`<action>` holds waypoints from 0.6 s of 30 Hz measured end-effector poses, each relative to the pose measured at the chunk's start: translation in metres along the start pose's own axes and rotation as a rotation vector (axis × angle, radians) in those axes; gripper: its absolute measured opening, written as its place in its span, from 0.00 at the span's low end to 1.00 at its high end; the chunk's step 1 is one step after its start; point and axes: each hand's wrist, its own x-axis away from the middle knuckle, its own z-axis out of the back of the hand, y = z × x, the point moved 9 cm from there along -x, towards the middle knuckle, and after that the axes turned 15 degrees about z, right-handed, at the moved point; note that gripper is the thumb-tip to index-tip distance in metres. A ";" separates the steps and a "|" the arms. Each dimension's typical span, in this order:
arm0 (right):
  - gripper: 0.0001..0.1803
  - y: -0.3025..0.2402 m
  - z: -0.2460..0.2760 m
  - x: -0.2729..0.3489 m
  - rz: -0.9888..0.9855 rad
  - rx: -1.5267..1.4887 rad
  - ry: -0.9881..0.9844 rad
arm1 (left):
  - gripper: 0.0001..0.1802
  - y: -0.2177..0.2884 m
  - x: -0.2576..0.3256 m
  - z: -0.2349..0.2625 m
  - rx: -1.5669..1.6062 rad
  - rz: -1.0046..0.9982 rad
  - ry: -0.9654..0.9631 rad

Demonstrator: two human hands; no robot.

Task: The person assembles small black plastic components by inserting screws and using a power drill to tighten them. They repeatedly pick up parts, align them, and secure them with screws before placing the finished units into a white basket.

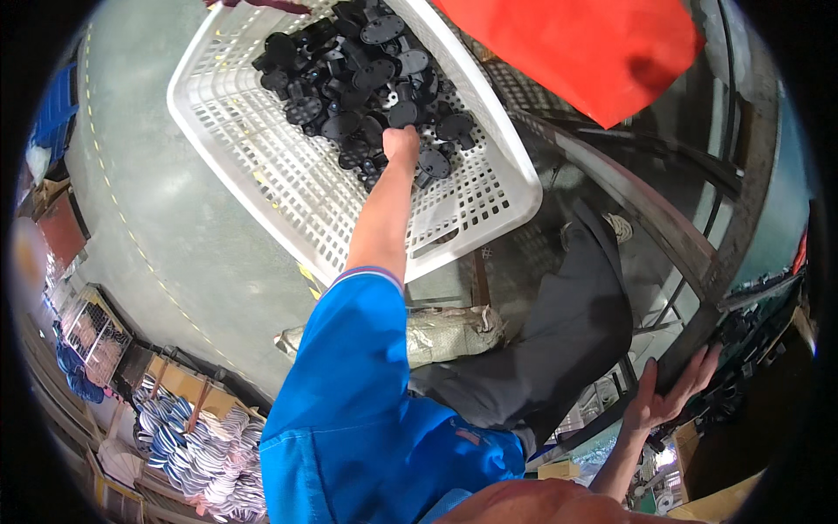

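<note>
My left hand [401, 143] reaches into a large white plastic basket [288, 229]. Its fingers are closed on a black plastic part [403, 114] with a rounded flat plate. Around it lies a heap of similar black parts [340, 125], many with oval plates and short stems. Off to the right, my right hand [670, 395] is at a dark metal bar [685, 348], thumb and fingers apart; it holds no loose item that I can see.
A red sheet or bag [585, 52] hangs at the upper right, above a metal frame [628, 179]. A wrapped silvery bundle [454, 334] lies under the basket's near end. Striped items [205, 445] fill a container at the lower left. Yellow dashes [122, 223] mark the grey floor.
</note>
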 end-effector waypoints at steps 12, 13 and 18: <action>0.36 -0.081 0.049 -0.018 0.336 -0.150 0.445 | 0.17 0.058 0.411 0.242 -0.007 -1.256 -0.612; 0.33 -0.107 0.049 -0.031 0.367 -0.252 0.393 | 0.19 0.050 0.438 0.247 0.004 -1.246 -0.754; 0.25 -0.158 -0.056 -0.016 -0.037 -1.138 -0.463 | 0.24 0.019 0.503 0.252 0.025 -1.147 -1.098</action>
